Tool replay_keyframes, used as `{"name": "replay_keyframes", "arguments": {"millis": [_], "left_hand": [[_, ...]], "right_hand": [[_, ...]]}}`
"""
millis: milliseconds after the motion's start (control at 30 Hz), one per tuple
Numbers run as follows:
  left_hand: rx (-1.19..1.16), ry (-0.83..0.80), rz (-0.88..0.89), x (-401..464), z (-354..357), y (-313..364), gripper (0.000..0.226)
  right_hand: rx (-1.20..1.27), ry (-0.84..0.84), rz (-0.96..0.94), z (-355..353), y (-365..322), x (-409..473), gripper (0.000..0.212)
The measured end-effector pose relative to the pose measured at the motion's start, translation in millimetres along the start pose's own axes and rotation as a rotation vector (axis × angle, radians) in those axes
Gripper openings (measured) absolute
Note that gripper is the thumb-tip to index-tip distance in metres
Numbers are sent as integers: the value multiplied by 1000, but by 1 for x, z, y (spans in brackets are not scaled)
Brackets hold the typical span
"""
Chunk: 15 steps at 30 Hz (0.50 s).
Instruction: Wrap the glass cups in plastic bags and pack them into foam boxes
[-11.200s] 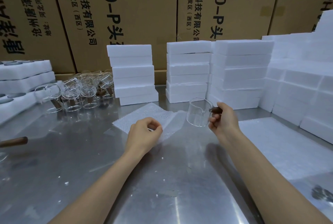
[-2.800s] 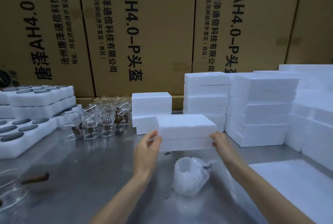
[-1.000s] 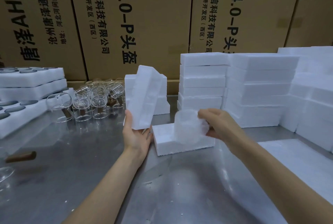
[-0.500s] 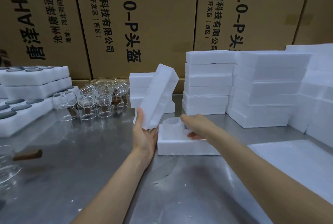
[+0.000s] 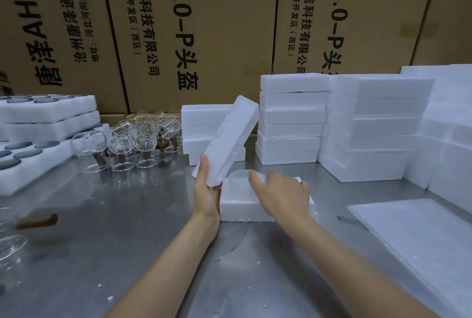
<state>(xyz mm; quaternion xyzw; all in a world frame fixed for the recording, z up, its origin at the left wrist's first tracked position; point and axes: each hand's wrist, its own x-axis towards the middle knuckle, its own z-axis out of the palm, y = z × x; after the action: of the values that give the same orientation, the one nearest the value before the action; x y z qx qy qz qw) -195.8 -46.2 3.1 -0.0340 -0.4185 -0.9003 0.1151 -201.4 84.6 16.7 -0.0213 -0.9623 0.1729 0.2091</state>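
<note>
A white foam box base [image 5: 245, 209] lies on the steel table in front of me. The plastic-wrapped glass cup [image 5: 238, 181] sits sunk in its cavity, only the top showing. My right hand [image 5: 282, 196] lies over the base with its fingertips pressing on the wrapped cup. My left hand [image 5: 205, 193] holds the foam lid [image 5: 227, 140] by its lower end, tilted up and to the right, just left of the base. A cluster of bare glass cups with wooden handles [image 5: 132, 142] stands at the left rear.
Stacks of foam boxes [image 5: 291, 118] fill the back and right [image 5: 375, 126]. Foam trays with round holes [image 5: 38, 138] lie at the left. A pile of plastic bags [image 5: 419, 238] lies at the right front. Another glass cup's wooden handle [image 5: 35, 220] lies at the left edge. Cardboard cartons [image 5: 199, 23] wall the rear.
My right hand has lowered the wrapped cup into the base and now presses it down. My left hand keeps the lid raised, tilted a little further right.
</note>
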Motion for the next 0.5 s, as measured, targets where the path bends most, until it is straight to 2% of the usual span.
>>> {"name": "replay_keyframes", "arguments": {"millis": [67,167,233,300,367,500], "left_hand": [[56,26,27,1,-1,4,62],[228,6,119,4,-1,14,77],[356,-86,162,6,0,18,74],[460,-181,167,4,2,19,59],[526,-268,175,2,2,19,58],[582,-339,115,0,0,21,68]], "right_hand": [[87,71,10,-6,5,2,56],[485,195,60,-23,21,10,38],[857,249,92,-34,33,11,28],[1103,232,130,-41,41,8,34],[1230,170,159,-42,45,4,39],[1242,154,182,-39,44,-4,23]]}}
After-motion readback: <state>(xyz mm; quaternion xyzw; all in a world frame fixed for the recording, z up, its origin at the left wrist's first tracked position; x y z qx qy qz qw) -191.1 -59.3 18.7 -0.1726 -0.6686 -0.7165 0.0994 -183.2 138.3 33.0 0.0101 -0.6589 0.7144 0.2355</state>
